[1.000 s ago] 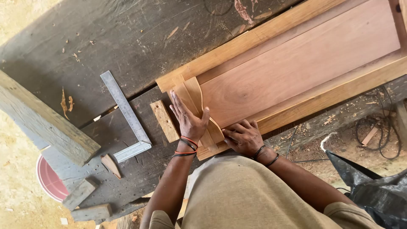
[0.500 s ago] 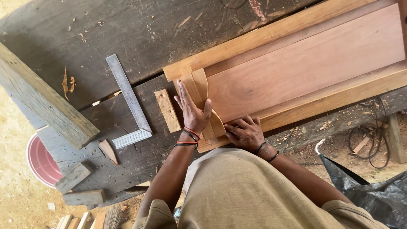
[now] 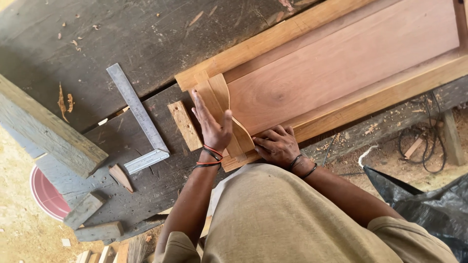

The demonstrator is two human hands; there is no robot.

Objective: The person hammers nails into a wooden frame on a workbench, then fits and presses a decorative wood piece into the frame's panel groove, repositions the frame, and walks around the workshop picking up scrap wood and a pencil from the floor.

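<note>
1. Head view — the left hand (image 3: pixel 212 127) lies flat, fingers spread and its grip released, pressing a curved wooden template (image 3: pixel 222 109) onto the end of a framed wooden panel (image 3: pixel 336 73).
2. The template sits at the panel's near-left corner, across the frame's end rail; its curved edge sweeps toward the right hand (image 3: pixel 277 145).
3. The right hand is curled at the template's lower end, just beside the left hand. Its grip looks clenched, fingertips pinched together on the wood, but whether it holds a tool I cannot tell.
4. The panel lies slantwise across the dark, weathered bench (image 3: pixel 126 29), reaching toward the bench's far right.
5. Left of the left hand a small flat wood strip (image 3: pixel 185 125) lies on the bench, close to the fingers but apart from them.
6. Further left lies a metal try square (image 3: pixel 139 119), near the bench's front edge — beside it a small wedge offcut (image 3: pixel 120 177).
7. A thick grey beam (image 3: pixel 46 131) crosses the bench's left corner.
</note>
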